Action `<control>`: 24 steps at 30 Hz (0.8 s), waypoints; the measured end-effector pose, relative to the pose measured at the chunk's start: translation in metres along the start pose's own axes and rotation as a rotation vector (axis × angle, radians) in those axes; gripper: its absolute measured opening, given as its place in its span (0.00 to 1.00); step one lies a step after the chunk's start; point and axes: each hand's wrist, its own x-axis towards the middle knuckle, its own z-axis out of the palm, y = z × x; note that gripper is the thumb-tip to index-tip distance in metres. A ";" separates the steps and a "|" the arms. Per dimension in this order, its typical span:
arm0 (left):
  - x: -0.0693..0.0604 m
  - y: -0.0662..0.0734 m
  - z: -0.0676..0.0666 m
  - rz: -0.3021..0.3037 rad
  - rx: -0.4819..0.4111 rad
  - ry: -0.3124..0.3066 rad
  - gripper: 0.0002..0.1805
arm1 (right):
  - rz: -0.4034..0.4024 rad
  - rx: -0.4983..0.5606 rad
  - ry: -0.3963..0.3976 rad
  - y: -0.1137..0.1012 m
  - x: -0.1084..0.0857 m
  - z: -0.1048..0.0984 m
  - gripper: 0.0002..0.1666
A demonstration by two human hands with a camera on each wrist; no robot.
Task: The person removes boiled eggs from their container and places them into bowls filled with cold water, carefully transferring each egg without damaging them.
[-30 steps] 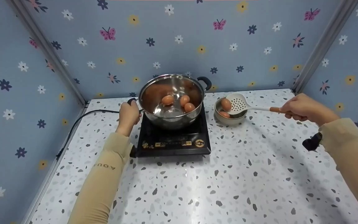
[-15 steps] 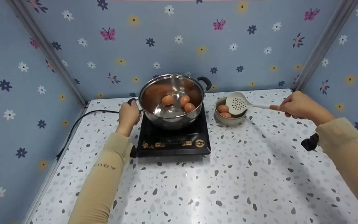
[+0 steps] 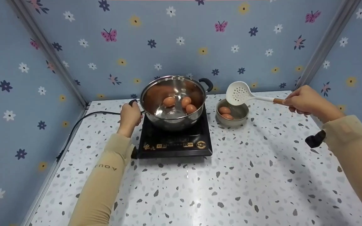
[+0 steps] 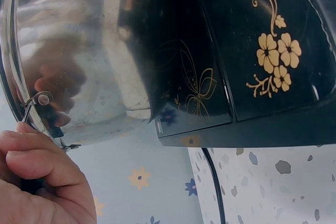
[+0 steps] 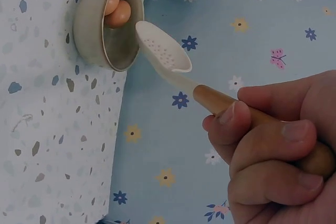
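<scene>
My left hand (image 3: 130, 115) grips the black side handle of a steel pot (image 3: 174, 123); most of that handle is hidden by the fingers. Three brown eggs (image 3: 169, 101) lie on the pot's bottom. In my right hand (image 3: 305, 102) is a white slotted spoon (image 3: 238, 93), held by its wooden handle (image 5: 215, 98) with curled fingers. The spoon's bowl carries nothing and hovers over the back of a small beige bowl (image 3: 232, 122). Two brown eggs (image 5: 118, 13) sit together on the left inside that bowl, as the head view has it.
Under the pot is a black induction cooker (image 3: 174, 150), its cord (image 3: 80, 121) running off to the left. A speckled white tabletop (image 3: 231, 188) carries everything. Flowered blue panels (image 3: 174, 34) stand at the back and both sides. The pot's other handle (image 3: 206, 84) points back right.
An egg rolled off the slotted spoon into the small bowl beside another egg. Then my right hand lifted the spoon up and back, out of the bowl. My left hand kept its place.
</scene>
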 end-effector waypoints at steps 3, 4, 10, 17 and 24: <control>0.000 0.000 0.000 -0.002 0.001 -0.002 0.18 | 0.003 0.016 0.016 -0.005 -0.001 -0.003 0.28; 0.000 0.000 0.000 -0.002 0.001 -0.002 0.18 | 0.004 0.029 0.023 -0.007 -0.001 -0.004 0.28; 0.000 0.001 -0.001 -0.002 -0.025 -0.008 0.19 | -0.004 0.085 0.067 -0.022 -0.004 -0.010 0.28; 0.000 0.002 -0.001 0.006 -0.031 -0.003 0.18 | -0.009 0.120 0.063 -0.040 -0.006 -0.014 0.29; 0.000 0.002 0.000 -0.012 0.007 0.000 0.20 | -0.029 0.122 0.060 -0.054 -0.006 -0.013 0.29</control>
